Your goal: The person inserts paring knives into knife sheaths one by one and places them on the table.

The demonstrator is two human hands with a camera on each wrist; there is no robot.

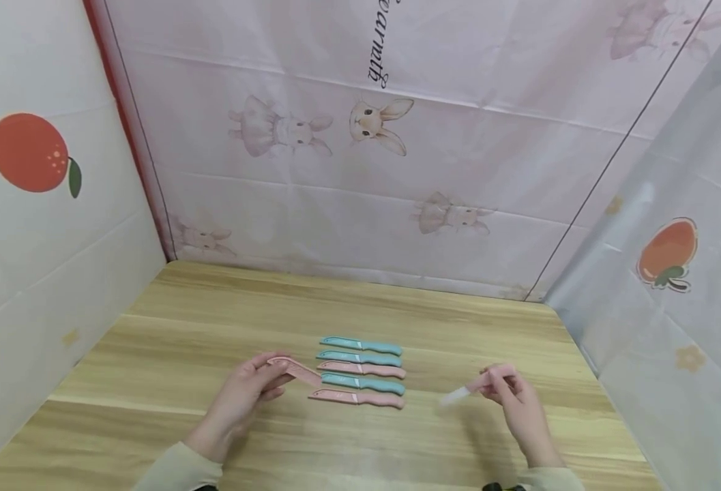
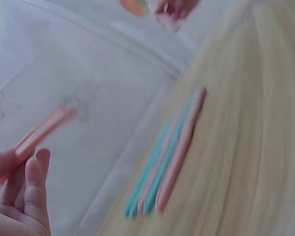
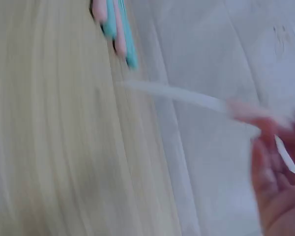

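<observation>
On the left, my left hand (image 1: 252,385) pinches a pink knife sheath (image 1: 301,372) between thumb and fingers, held above the table. My right hand (image 1: 516,402) grips the pink handle of a bare knife (image 1: 456,395), its pale blade pointing left and blurred. Between the hands lies a stack of sheathed knives in a column: a pink one (image 1: 357,397) nearest me, then a teal one (image 1: 363,383), another pink one (image 1: 360,369), and two more teal ones, the farthest teal knife (image 1: 363,346) at the back. Their handles all point right.
The knives lie on a wood-grain table (image 1: 213,300). Behind it hangs a pale cloth with rabbit prints (image 1: 372,123). Printed cloth walls stand at the left (image 1: 28,239) and at the right (image 1: 673,341), close along the table's sides.
</observation>
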